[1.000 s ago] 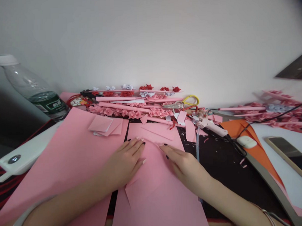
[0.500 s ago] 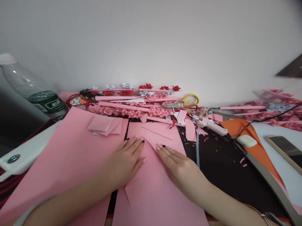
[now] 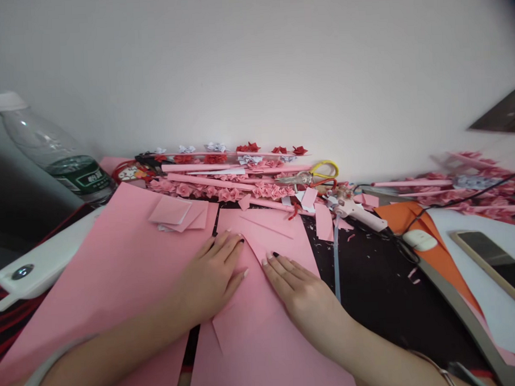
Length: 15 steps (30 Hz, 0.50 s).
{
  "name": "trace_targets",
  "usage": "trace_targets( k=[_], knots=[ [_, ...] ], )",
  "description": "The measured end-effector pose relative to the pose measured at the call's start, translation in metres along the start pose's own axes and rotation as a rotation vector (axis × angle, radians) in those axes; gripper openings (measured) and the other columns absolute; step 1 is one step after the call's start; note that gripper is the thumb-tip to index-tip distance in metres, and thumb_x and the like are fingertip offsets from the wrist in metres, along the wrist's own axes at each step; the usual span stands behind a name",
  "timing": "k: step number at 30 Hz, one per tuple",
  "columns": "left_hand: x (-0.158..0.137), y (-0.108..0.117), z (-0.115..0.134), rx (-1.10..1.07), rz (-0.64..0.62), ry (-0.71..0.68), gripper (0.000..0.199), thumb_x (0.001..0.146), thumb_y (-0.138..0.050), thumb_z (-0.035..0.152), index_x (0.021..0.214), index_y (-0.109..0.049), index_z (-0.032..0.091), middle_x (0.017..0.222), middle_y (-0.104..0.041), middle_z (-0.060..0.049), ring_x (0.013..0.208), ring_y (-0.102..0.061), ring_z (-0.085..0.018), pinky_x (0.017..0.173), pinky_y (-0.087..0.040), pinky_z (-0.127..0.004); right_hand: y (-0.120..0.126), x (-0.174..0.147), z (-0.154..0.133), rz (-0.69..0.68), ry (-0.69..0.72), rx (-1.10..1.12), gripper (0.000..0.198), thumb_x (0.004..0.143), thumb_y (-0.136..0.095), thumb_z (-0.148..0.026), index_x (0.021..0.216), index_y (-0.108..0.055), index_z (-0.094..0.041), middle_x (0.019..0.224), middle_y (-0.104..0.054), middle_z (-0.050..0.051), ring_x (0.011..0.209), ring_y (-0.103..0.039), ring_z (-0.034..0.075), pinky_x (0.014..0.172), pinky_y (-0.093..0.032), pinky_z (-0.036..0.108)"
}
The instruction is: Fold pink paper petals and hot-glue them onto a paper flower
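Note:
A folded piece of pink paper (image 3: 254, 298) lies on a larger pink sheet (image 3: 269, 366) in front of me. My left hand (image 3: 214, 274) rests flat on its left side, fingers stretched out and thumb apart. On the right edge of the same paper lies my right hand (image 3: 304, 296), palm down, with its fingers extended together along a slanting fold. Part of the paper is hidden under both hands. Past my left fingertips sits a small stack of pink paper squares (image 3: 173, 212) on another big pink sheet (image 3: 128, 261).
Paper flower stems (image 3: 223, 189), scissors (image 3: 308, 175) and a glue gun (image 3: 361, 211) lie along the wall. A plastic bottle (image 3: 63, 156) and white device (image 3: 42, 259) are at left. A phone (image 3: 497, 262) and a white earbud case (image 3: 420, 240) lie at right.
My right hand has slid slightly left and down along the edge of the folded pink paper, which now lies flatter. My left hand has stayed nearly in place.

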State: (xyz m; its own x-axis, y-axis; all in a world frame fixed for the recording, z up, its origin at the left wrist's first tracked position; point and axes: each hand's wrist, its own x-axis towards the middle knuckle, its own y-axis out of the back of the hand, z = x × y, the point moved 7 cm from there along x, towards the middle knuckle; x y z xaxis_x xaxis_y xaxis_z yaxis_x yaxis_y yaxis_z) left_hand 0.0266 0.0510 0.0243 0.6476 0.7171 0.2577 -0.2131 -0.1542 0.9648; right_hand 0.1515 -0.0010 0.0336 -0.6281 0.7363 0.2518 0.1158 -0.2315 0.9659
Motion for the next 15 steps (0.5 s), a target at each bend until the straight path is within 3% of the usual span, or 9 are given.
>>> trace_targets(
  k=[15],
  knots=[
    [0.0, -0.0011, 0.0024, 0.025, -0.01, -0.028, 0.046, 0.092, -0.036, 0.033, 0.13, -0.046, 0.01, 0.135, -0.047, -0.013, 0.126, -0.04, -0.028, 0.103, -0.029, -0.044, 0.0018, 0.0012, 0.0038, -0.005, -0.012, 0.049, 0.044, 0.084, -0.04, -0.003, 0.127, -0.05, -0.005, 0.128, -0.053, 0.017, 0.116, -0.052, 0.023, 0.098, -0.045, 0.037]
  ],
)
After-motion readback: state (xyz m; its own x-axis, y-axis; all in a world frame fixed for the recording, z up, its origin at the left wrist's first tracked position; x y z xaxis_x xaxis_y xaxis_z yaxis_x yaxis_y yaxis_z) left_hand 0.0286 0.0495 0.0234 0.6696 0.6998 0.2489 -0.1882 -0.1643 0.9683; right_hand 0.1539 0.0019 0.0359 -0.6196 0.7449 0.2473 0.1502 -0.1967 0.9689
